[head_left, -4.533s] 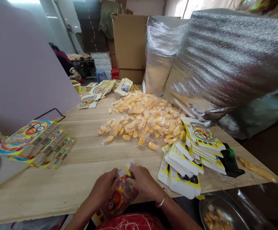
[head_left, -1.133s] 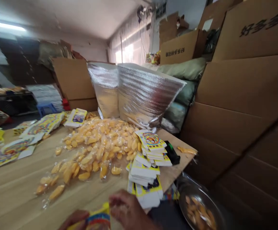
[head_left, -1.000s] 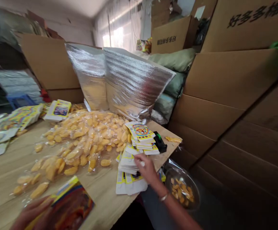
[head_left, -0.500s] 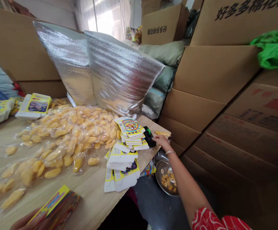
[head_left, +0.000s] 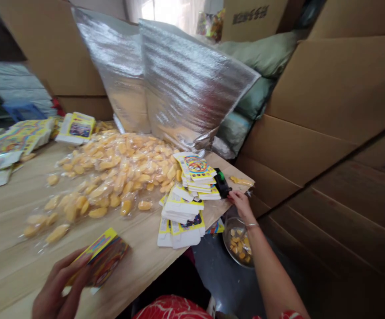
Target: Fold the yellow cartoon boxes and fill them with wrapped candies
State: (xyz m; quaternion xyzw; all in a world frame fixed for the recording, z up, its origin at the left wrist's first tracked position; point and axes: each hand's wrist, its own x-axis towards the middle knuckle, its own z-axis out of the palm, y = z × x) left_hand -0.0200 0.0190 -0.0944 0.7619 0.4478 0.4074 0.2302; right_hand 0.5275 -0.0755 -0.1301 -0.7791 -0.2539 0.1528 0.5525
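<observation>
My left hand (head_left: 64, 283) grips a printed yellow and brown carton (head_left: 108, 259) at the table's front edge, fingers over its top. At the right edge of the table, my right hand (head_left: 240, 204) has its fingers pinched at the near end of a black tape dispenser (head_left: 222, 184) with a green hub. Any tape between those fingertips is too small to make out. Beside the dispenser are stacked flat cartons (head_left: 195, 168), with more flat cartons (head_left: 182, 217) fanned out in front. A heap of clear-wrapped yellow pieces (head_left: 126, 164) covers the middle of the table.
Two silver foil bags (head_left: 192, 84) stand behind the heap. More printed packs (head_left: 23, 137) lie at the left. Below the right table edge, a metal bowl (head_left: 227, 243) holds loose yellow pieces. Large cardboard boxes (head_left: 318, 88) wall off the right side.
The camera view has shifted, so the scene sits further right. More of my left hand and its carton shows now. My right hand stays by the tape dispenser.
</observation>
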